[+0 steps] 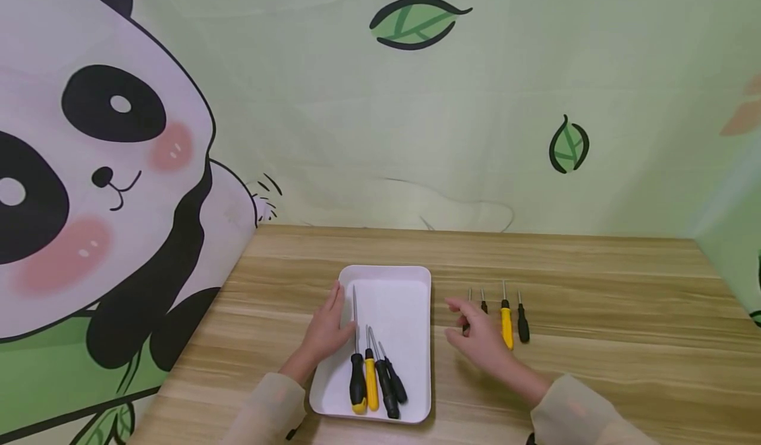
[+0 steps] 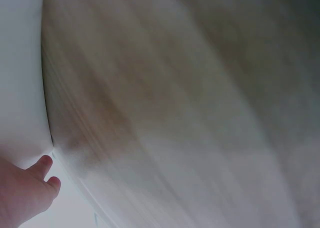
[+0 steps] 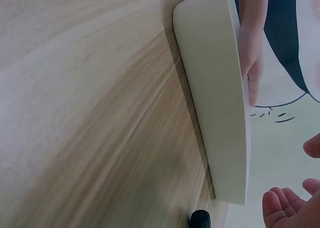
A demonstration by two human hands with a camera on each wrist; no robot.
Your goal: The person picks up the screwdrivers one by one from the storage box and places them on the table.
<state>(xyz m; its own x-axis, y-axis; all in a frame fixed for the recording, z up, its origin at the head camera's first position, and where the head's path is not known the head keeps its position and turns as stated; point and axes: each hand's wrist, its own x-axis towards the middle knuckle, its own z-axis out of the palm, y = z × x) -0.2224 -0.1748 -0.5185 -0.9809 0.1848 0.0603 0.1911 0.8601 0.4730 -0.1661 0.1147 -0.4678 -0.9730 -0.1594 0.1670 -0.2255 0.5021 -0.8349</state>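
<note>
My left hand (image 1: 327, 326) rests on the left rim of a white tray (image 1: 404, 313), fingers fairly straight and thumb over the inside. Several screwdrivers lie in the tray: a long one with a black and yellow handle (image 1: 357, 384), a yellow-handled one (image 1: 371, 380) and black-handled ones. My right hand (image 1: 478, 339) hovers right of the tray, thumb and forefinger apart, with nothing between them. It partly covers two dark-handled screwdrivers on the table; a yellow-handled screwdriver (image 1: 506, 323) and a black-handled one (image 1: 522, 325) lie just beyond. In the right wrist view a black handle end (image 3: 200, 219) shows.
The wood-grain table (image 1: 624, 313) reaches back to a pale green wall cloth (image 1: 333, 135) with leaves printed on it. A large printed panda (image 1: 137, 187) covers the cloth on the left.
</note>
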